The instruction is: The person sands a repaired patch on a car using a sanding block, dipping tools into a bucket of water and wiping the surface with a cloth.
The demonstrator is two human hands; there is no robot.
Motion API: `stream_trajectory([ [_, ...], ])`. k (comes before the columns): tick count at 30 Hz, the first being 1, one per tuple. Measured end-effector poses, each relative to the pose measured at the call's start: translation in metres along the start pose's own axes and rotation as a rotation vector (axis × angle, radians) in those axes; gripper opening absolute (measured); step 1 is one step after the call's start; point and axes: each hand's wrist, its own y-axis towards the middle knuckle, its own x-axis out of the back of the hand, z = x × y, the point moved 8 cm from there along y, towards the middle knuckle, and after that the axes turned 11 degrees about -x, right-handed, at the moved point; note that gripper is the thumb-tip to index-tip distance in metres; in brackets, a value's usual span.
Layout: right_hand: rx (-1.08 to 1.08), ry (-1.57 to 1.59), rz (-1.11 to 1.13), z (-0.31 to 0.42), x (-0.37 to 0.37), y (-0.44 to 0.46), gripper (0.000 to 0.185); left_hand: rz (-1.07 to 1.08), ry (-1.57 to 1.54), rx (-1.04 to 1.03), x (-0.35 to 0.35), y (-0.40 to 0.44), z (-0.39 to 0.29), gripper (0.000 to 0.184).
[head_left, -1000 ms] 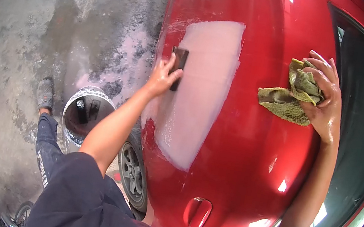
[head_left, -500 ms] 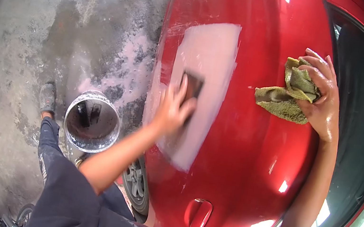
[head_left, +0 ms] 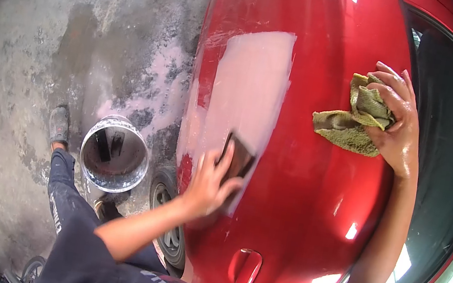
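Note:
A pale pink patch (head_left: 252, 80) covers part of the red car panel (head_left: 301, 196). On its lower end my left hand (head_left: 208, 185) presses a dark, flat block (head_left: 240, 157) against the surface, thumb and fingers on it. Farther right, my right hand (head_left: 398, 125) grips a folded olive-green cloth (head_left: 348, 132) that rests on the red bodywork near the window. The skin of that hand looks wet.
A round bucket (head_left: 110, 182) with dark items inside stands on the stained concrete floor (head_left: 15, 76), beside my foot and the car's wheel (head_left: 172, 234). A red door handle (head_left: 248, 271) is near my body. The dark car window (head_left: 446, 154) lies at the right.
My left hand has moved the dark block down and to the right, from the patch's left edge to its lower end. My right hand stays nearly in place with the cloth.

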Motion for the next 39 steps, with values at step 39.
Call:
stream_trajectory([
  [39,0.008,0.046,-0.011,-0.005,-0.001,-0.001,0.055,0.06,-0.051,0.044,-0.004,0.0,0.01,0.087],
])
